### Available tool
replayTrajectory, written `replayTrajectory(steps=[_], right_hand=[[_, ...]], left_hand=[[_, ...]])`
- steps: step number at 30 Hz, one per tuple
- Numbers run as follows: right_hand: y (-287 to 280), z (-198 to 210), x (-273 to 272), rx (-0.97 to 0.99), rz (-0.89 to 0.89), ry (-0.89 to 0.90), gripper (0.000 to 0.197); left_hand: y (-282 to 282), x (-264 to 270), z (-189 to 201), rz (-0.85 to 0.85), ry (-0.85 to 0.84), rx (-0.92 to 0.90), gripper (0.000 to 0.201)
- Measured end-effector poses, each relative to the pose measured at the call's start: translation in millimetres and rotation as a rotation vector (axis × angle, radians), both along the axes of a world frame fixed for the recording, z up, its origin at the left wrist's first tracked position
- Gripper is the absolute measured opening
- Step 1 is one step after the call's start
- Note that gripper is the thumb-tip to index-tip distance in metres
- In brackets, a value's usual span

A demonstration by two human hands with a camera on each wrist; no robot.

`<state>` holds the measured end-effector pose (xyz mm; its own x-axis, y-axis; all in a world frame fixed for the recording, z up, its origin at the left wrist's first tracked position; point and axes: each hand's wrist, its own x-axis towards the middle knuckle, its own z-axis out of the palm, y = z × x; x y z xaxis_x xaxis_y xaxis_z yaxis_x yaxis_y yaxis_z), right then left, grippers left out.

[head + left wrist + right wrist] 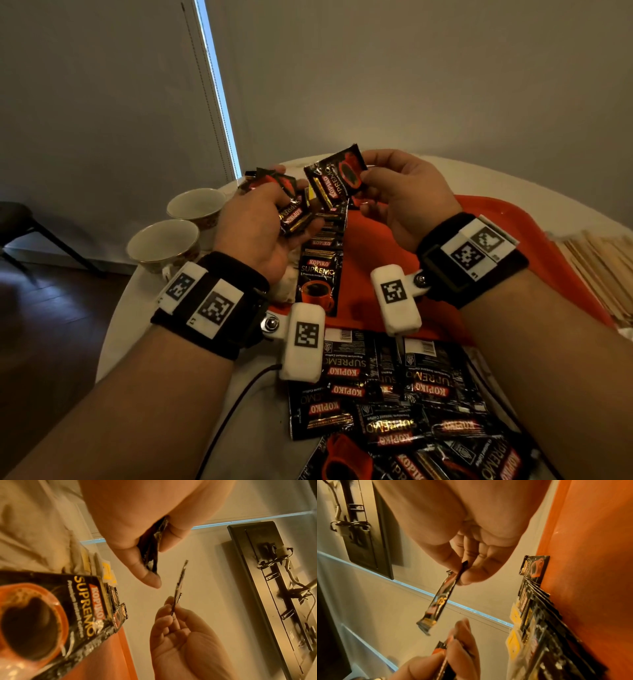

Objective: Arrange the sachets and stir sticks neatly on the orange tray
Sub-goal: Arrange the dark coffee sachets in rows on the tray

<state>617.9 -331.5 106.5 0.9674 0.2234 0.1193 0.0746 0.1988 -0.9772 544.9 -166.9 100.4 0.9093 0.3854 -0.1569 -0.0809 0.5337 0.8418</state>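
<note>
- Head view: the left hand (260,222) is curled round a small bunch of black coffee packets (291,205), held up over the left edge of the orange tray (486,219).
- The right hand (404,198) pinches one packet (337,180) by its end, thumb on the front, lifted up over the tray and just beside the bunch.
- A row of packets (320,270) lies on the tray, each one lapping over the next.
- A messy pile of packets (394,404) lies on the white table (116,342), near the front of the tray.
- The wooden stir sticks (599,260) lie off the tray, on its right side.
- Two cups (178,233) stand on the left of the table.
- Left wrist view: the fingers (145,573) close on the bunch; it looks like a few packets, but the count is hard to tell.
- Right wrist view: thumb and fingers (471,574) nip the single packet, which hangs edge-on; the row on the tray shows at the right.
</note>
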Motion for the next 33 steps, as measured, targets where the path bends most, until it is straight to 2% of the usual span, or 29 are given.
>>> replayTrajectory(steps=[4, 6, 10, 18, 21, 25, 29, 33], right_hand=[[5, -2, -4, -0.088, 0.073, -0.079, 0.024], [6, -4, -4, -0.085, 0.081, -0.089, 0.024], [6, -5, -4, -0.056, 0.068, -0.060, 0.019], [3, -3, -5, 0.148, 0.109, 0.194, 0.017], [2, -3, -6, 0.009, 0.275, 0.154, 0.017], [5, -7, -9, -0.269, 0.441, 0.019, 0.040], [6, -5, -11, -0.289, 0.385, -0.024, 0.034], [3, -4, -8, -0.208, 0.276, 0.021, 0.031]], left_hand=[[-4, -4, 2, -0.043, 0.017, 0.076, 0.027], [-8, -5, 4, -0.076, 0.001, 0.073, 0.026], [-8, -6, 4, -0.108, -0.026, 0.098, 0.038], [-7, -9, 2, -0.141, -0.154, 0.193, 0.058], [-4, -4, -5, -0.064, -0.138, 0.239, 0.052], [0, 1, -8, 0.010, -0.109, 0.268, 0.049], [-2, 0, -7, 0.014, -0.110, 0.311, 0.046], [-5, -2, -5, -0.079, -0.115, 0.288, 0.048]])
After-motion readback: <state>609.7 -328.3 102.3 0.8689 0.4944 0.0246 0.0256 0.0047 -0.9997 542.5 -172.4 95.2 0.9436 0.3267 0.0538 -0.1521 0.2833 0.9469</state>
